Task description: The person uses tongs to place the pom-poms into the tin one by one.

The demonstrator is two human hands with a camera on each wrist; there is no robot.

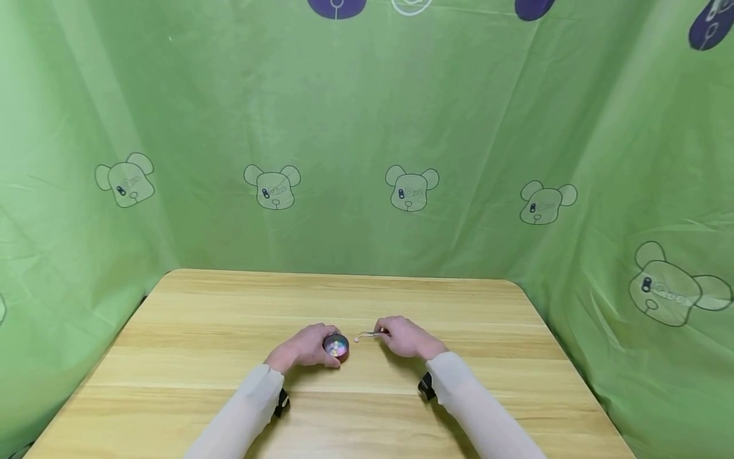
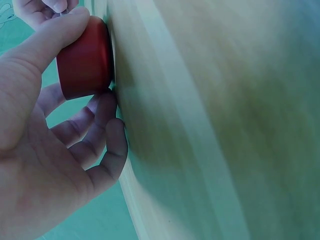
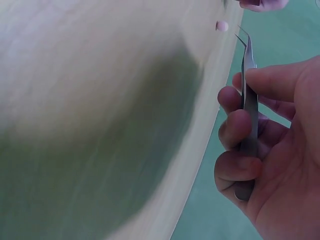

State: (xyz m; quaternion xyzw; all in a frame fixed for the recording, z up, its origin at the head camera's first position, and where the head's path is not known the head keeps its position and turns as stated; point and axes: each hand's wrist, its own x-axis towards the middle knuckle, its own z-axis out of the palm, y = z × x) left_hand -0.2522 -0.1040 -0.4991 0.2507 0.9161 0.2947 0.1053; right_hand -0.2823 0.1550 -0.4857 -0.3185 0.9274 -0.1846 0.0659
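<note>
My left hand (image 1: 310,345) grips a small round red tin (image 2: 86,60) that stands on the table, thumb on one side and fingers on the other. Inside the tin, in the head view, lie several pastel beads (image 1: 336,349). My right hand (image 1: 404,336) holds a pair of bent-tip metal tweezers (image 3: 250,110) between thumb and curled fingers. The two tips of the tweezers stand slightly apart with nothing between them. A single pink bead (image 3: 222,25) rests on the table just beyond the tips, between the tin and my right hand.
The wooden table (image 1: 459,306) spreads out around both hands. Behind it and at its sides hangs a green curtain (image 1: 344,127) printed with bear heads. Dark wrist devices show below both sleeves.
</note>
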